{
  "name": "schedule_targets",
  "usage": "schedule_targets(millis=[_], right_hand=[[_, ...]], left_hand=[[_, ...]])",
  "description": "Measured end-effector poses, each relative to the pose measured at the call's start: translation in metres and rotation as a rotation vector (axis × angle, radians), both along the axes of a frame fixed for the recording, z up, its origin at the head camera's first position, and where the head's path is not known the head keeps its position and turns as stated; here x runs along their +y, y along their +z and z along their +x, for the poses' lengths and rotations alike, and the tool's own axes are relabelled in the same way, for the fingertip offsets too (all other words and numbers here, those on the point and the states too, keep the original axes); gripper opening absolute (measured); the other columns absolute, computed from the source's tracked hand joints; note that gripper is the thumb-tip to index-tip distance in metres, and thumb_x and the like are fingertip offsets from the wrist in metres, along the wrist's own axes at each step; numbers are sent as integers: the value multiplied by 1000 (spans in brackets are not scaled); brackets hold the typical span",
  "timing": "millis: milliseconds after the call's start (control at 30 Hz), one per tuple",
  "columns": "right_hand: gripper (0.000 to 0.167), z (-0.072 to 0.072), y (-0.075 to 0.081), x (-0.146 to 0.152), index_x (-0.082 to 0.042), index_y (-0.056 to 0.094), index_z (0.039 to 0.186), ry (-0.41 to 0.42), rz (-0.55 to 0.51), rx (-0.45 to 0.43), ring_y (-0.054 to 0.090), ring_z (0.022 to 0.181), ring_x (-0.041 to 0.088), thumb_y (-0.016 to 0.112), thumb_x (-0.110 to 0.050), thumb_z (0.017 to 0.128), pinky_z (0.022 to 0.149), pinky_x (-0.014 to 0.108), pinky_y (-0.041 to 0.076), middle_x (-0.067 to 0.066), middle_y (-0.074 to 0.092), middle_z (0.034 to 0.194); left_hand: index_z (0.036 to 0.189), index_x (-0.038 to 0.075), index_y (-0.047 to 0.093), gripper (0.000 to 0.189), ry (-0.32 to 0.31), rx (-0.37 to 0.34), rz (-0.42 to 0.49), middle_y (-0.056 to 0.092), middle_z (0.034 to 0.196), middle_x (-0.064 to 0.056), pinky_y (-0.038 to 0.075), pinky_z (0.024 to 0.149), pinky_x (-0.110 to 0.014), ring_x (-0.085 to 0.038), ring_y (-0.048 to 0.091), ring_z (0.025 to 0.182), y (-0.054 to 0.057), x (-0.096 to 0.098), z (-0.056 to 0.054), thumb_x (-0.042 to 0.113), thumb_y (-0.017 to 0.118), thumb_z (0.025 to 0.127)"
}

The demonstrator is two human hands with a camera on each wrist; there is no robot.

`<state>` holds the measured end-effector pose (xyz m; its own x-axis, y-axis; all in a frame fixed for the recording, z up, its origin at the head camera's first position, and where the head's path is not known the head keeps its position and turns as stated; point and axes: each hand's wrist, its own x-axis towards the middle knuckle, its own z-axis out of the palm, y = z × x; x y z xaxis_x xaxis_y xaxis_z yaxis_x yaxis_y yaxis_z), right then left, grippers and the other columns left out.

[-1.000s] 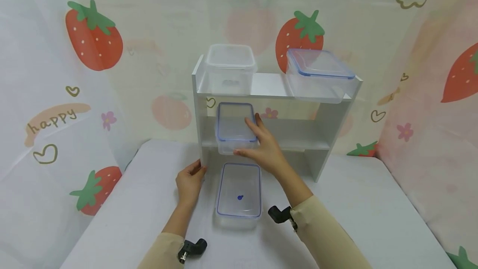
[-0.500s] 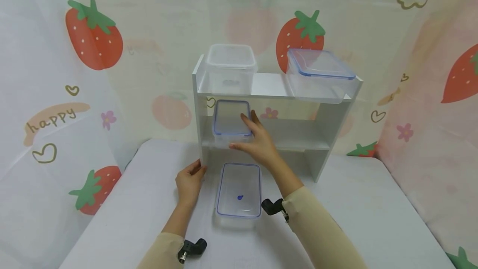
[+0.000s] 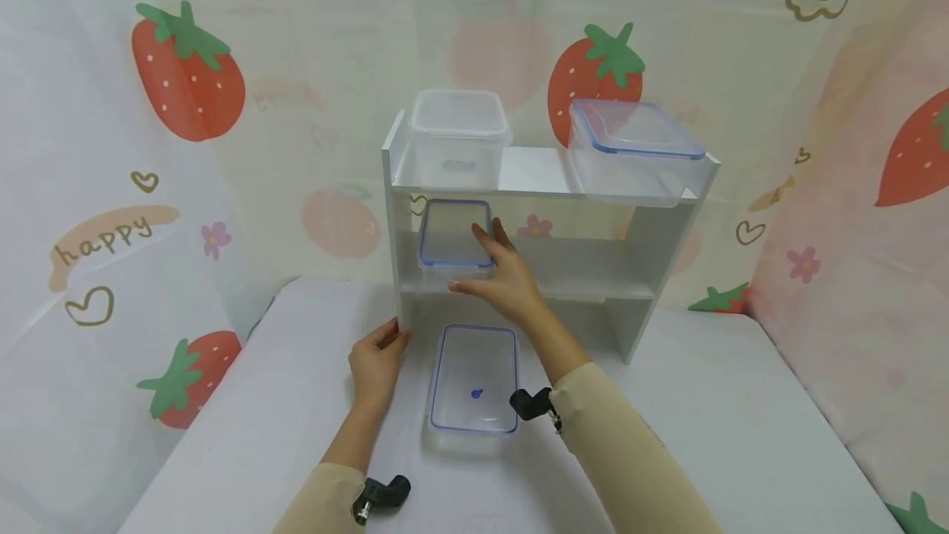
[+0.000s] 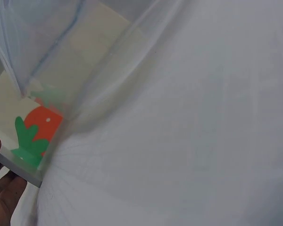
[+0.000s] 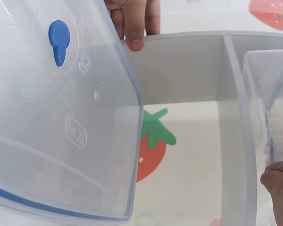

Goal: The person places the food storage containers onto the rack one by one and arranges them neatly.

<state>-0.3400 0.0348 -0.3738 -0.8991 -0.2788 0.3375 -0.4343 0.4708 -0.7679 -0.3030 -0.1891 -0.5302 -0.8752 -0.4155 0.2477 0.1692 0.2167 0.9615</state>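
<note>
My right hand (image 3: pixel 507 283) holds a clear plastic food container (image 3: pixel 454 233) with a blue-edged lid, thumb at its front and fingers at its right side. The container is at the left of the white shelf unit's middle level. In the right wrist view, the thumb and a fingertip show at this container's (image 5: pixel 278 113) edges. My left hand (image 3: pixel 376 361) pinches the lower front edge of the unit's left side panel (image 4: pixel 19 165). Between my forearms, a second clear container (image 3: pixel 474 369) with a blue rim and blue tab lies on the table.
On the top of the shelf unit (image 3: pixel 537 167) stand a clear container with a whitish lid (image 3: pixel 460 138) at left and a larger blue-lidded one (image 3: pixel 638 147) at right. A strawberry-print curtain (image 3: pixel 341 48) hangs behind the white-covered table (image 3: pixel 734 419).
My right hand has moved the container leftward and farther back onto the middle level. The left hand has stayed on the side panel.
</note>
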Motion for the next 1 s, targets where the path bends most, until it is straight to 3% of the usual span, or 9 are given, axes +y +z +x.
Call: schedule_targets(millis=[633,1000], right_hand=[[104,-14,-2,-11,-32,33,160,-12,11,-4,15,158,32,91,-45,75,125,53,29,0,6,173],[102,-13,-2,-14,-31,34,160,0,11,-20,14,158,31,91,-44,76,125,52,28,2,6,173]], left_hand=[[123,4,72,35,-3,-5,-2,74,121,-16,60,82,-17,-29,72,110,1,0,0,14,78,91],[124,4,73,35,3,-16,-8,74,121,-16,59,82,-16,-28,72,110,2,0,2,14,79,91]])
